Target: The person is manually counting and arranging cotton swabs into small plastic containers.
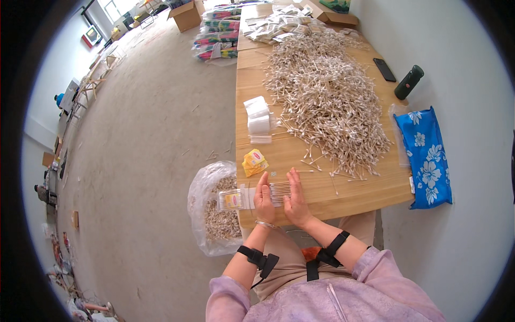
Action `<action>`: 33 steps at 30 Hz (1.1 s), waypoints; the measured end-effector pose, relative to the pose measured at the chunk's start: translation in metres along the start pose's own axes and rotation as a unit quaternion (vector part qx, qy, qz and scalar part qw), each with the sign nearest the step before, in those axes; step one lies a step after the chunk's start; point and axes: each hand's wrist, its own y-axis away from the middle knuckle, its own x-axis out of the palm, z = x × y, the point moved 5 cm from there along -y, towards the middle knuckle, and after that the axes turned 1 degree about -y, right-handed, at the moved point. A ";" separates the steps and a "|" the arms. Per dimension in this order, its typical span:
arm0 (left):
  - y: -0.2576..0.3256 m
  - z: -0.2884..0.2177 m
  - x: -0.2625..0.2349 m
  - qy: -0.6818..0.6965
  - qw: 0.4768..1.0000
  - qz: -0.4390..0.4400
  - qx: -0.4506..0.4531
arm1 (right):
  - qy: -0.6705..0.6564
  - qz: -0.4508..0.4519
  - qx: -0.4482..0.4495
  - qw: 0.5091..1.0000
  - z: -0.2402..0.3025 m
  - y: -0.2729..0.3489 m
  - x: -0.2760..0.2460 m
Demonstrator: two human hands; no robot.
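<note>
A row of cotton swabs [279,191] lies on the table near its front edge, between my two hands. My left hand [264,199] stands on edge at the left ends of the swabs, fingers stretched out. Facing it, my right hand [296,201] borders the right ends, its fingers also straight. Just left of my left hand lies a clear plastic bag [249,196], partly hidden by that hand. Beside it, a filled packet of swabs [231,200] with a yellow label rests at the table's left edge. Yellow label cards [254,162] lie in a small pile beyond.
A large heap of loose cotton swabs [332,102] covers much of the wooden table [255,70]. Clear bags [258,121] lie at its left. Along the right stand a phone [384,70], a dark green bottle [409,82] and a blue flowered pack [427,158]. A plastic sack [199,214] holds more swabs.
</note>
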 end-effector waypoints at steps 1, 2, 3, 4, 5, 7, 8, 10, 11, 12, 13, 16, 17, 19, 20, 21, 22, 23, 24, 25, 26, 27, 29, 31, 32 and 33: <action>0.001 0.001 -0.002 -0.001 1.000 -0.002 0.000 | -0.013 0.001 0.002 1.000 0.001 -0.001 0.001; 0.001 0.002 -0.004 -0.004 1.000 -0.002 0.003 | -0.025 0.001 0.005 1.000 0.003 -0.002 0.001; 0.002 0.003 -0.004 -0.007 1.000 -0.001 0.006 | -0.026 0.002 0.005 1.000 0.003 -0.003 0.002; 0.002 0.007 -0.007 -0.008 1.000 -0.003 0.005 | -0.009 -0.005 -0.001 1.000 0.003 -0.002 0.001; 0.001 0.011 -0.010 0.034 0.999 -0.012 0.010 | 0.008 -0.012 -0.008 1.000 0.004 -0.001 0.000; 0.002 0.015 -0.012 0.077 0.997 -0.020 0.014 | 0.114 0.042 -0.024 0.992 0.007 0.002 0.003; 0.002 0.014 -0.010 0.088 0.996 -0.013 0.007 | 0.220 0.095 -0.041 0.970 0.009 0.004 0.006; 0.002 0.012 -0.009 0.100 0.995 -0.007 0.002 | 0.256 0.172 -0.031 0.951 0.009 0.010 0.006; 0.001 0.011 -0.010 0.102 0.995 -0.011 0.002 | 0.289 0.247 -0.023 0.925 0.008 0.014 0.010; 0.001 0.010 -0.011 0.105 0.994 -0.014 0.002 | 0.289 0.247 -0.024 0.925 0.010 0.013 0.010; 0.001 0.010 -0.011 0.107 0.994 -0.017 0.001 | 0.330 0.258 -0.037 0.907 0.011 0.014 0.010; 0.000 0.007 -0.011 0.115 0.993 -0.026 -0.001 | 0.371 0.275 -0.046 0.886 0.013 0.013 0.011; -0.001 0.006 -0.010 0.118 0.993 -0.028 0.000 | 0.371 0.282 -0.043 0.884 0.012 0.013 0.012; -0.003 0.005 -0.010 0.124 0.992 -0.034 -0.001 | 0.345 0.265 -0.033 0.900 0.012 0.010 0.009; -0.003 0.005 -0.010 0.127 0.991 -0.037 -0.002 | 0.319 0.250 -0.023 0.914 0.013 0.009 0.008; -0.004 0.005 -0.010 0.130 0.991 -0.040 -0.003 | 0.319 0.249 -0.024 0.914 0.012 0.007 0.006; -0.003 0.006 -0.010 0.133 0.990 -0.043 -0.005 | 0.309 0.210 -0.043 0.927 0.016 0.001 -0.001; -0.002 0.007 -0.009 0.137 0.990 -0.046 -0.007 | 0.298 0.170 -0.062 0.937 0.020 -0.003 -0.007; -0.001 0.008 -0.009 0.140 0.989 -0.050 -0.009 | 0.299 0.171 -0.061 0.937 0.018 -0.003 -0.006; -0.002 0.010 -0.010 0.139 0.989 -0.049 -0.007 | 0.265 0.170 -0.061 0.947 0.016 -0.005 -0.003; -0.002 0.014 -0.013 0.138 0.989 -0.053 -0.005 | 0.230 0.170 -0.061 0.956 0.014 -0.006 0.000; -0.003 0.017 -0.015 0.137 0.989 -0.056 -0.003 | 0.230 0.169 -0.063 0.956 0.012 -0.007 0.002; -0.003 0.023 -0.018 0.136 0.989 -0.049 -0.001 | 0.155 0.165 -0.032 0.974 0.006 -0.007 0.006; -0.002 0.025 -0.018 0.138 0.990 -0.041 -0.001 | 0.091 0.100 -0.026 0.990 0.003 -0.008 0.000; -0.001 0.023 -0.016 0.135 0.990 -0.029 0.006 | 0.027 0.034 -0.018 0.999 0.001 -0.009 -0.007; 0.000 0.021 -0.014 0.133 0.991 -0.018 0.013 | 0.028 0.035 -0.017 0.999 0.000 -0.010 -0.007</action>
